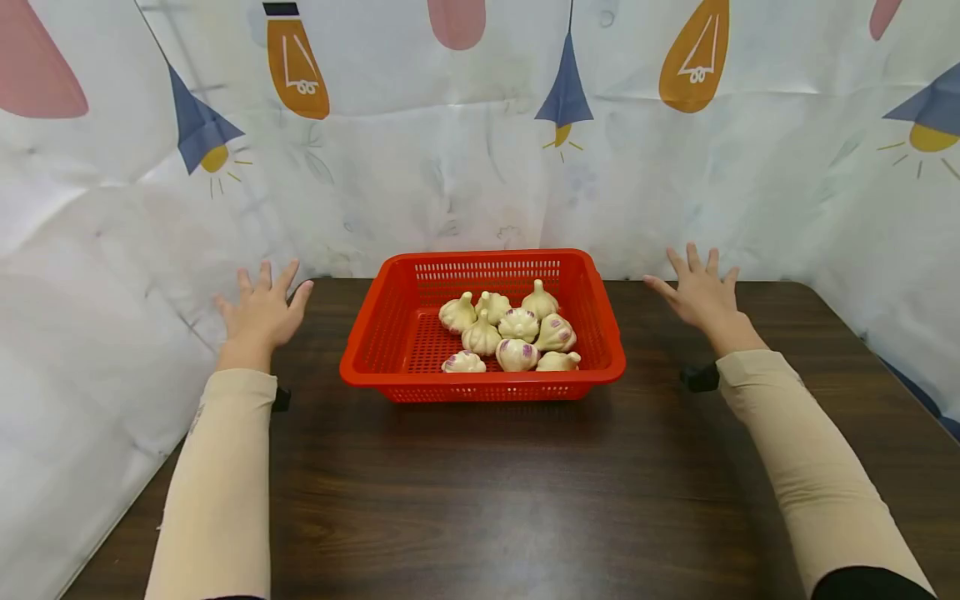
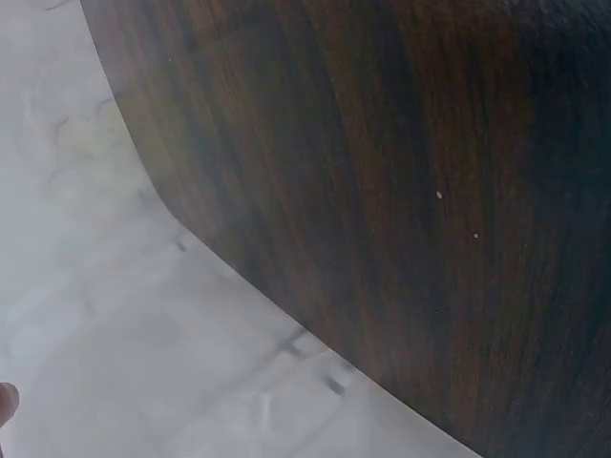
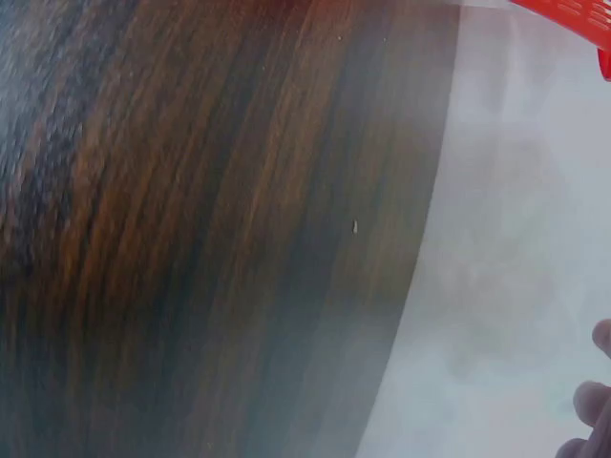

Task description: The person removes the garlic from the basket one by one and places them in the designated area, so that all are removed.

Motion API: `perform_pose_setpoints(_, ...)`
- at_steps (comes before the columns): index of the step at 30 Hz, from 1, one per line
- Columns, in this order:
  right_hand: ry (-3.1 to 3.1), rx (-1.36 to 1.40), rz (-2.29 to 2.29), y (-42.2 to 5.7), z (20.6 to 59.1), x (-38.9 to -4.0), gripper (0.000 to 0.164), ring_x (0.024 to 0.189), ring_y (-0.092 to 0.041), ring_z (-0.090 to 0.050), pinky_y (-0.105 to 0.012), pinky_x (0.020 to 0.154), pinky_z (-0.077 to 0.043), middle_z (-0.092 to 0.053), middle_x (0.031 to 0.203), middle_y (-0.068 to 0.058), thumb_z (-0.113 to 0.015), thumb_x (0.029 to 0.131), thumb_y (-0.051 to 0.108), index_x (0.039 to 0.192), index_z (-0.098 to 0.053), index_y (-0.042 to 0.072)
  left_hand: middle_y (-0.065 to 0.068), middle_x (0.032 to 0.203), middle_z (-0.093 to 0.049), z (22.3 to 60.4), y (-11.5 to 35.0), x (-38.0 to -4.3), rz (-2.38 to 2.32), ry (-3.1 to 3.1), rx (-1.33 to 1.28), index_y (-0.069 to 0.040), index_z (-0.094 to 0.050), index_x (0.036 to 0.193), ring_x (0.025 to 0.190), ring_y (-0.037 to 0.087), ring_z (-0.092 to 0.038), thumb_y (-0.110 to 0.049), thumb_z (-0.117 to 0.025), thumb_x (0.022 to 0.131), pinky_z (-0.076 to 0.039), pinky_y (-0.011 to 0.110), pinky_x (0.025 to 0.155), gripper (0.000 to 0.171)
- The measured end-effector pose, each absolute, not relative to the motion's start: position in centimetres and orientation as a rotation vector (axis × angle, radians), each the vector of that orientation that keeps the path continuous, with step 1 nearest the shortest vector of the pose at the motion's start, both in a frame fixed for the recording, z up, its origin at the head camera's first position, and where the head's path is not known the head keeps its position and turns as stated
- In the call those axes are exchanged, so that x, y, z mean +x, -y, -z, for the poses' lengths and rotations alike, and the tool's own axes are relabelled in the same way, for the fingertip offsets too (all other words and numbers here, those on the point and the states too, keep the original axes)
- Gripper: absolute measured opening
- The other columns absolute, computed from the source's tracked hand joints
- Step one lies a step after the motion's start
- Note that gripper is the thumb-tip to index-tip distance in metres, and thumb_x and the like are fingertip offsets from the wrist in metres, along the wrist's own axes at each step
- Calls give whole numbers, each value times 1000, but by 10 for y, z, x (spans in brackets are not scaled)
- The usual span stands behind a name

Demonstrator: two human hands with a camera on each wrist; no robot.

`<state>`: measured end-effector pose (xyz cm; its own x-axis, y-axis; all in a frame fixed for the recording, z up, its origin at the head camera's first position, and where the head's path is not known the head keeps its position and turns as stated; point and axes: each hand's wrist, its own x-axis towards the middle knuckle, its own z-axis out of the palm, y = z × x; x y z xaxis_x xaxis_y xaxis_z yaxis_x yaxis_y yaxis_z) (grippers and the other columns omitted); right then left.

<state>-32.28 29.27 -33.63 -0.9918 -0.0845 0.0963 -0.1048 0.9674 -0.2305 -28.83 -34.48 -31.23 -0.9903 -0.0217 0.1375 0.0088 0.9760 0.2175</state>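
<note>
The rectangular red perforated plastic basket [image 1: 482, 380] barred any low passage across the dark brown wood-grain tabletop [image 1: 480, 483] but stood open from above. Inside it, whitish, purple-streaked garlic bulbs [image 1: 519, 324] crowded the middle and right, leaving its left freer. The tabletop lay free before the basket and on both sides; behind it, a white printed cloth [image 1: 480, 167] closed the way.

Can see just a fingertip [image 2: 7, 403] of the left hand [image 1: 259, 318], lower left in its wrist view, and fingertips [image 3: 592, 403] of the right hand [image 1: 705, 304], lower right in its own. Cannot follow the basket [image 3: 592, 29] past that view's upper right edge, nor identify the pale speck [image 3: 354, 227] mid-frame. Cannot see the front garlic bulbs' [image 1: 517, 356] undersides behind the rim [image 1: 483, 380], mid head view.
</note>
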Motion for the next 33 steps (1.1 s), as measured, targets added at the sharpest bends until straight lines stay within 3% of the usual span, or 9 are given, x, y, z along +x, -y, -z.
perform_pose_setpoints(12, 3085, 272, -470, -299, 325, -317, 99, 146, -60, 12, -79, 107, 11, 6, 165, -32, -29, 100, 76, 164, -6, 4, 32, 162, -19, 308, 342, -289, 268, 2991, -24, -22, -7, 167, 145, 61, -10, -65, -8, 104, -10, 83, 104, 76)
perform_pose_setpoints(27, 3078, 490, -528, -295, 307, -303, 88, 149, -56, 5, -76, 112, -2, 0, 167, -29, -43, 106, 59, 165, -9, 4, 36, 150, -41, 299, 328, -284, 179, 2912, -146, -20, -26, 165, 134, 55, -40, -61, -19, 107, -35, 77, 95, 71)
perform_pose_setpoints(33, 3090, 584, -557, -288, 299, -295, 85, 150, -54, 2, -77, 112, -6, -2, 168, -28, -51, 105, 53, 165, -12, 6, 38, 143, -47, 296, 321, -283, 110, 2884, -219, -18, -30, 163, 127, 55, -47, -59, -23, 108, -39, 74, 93, 69)
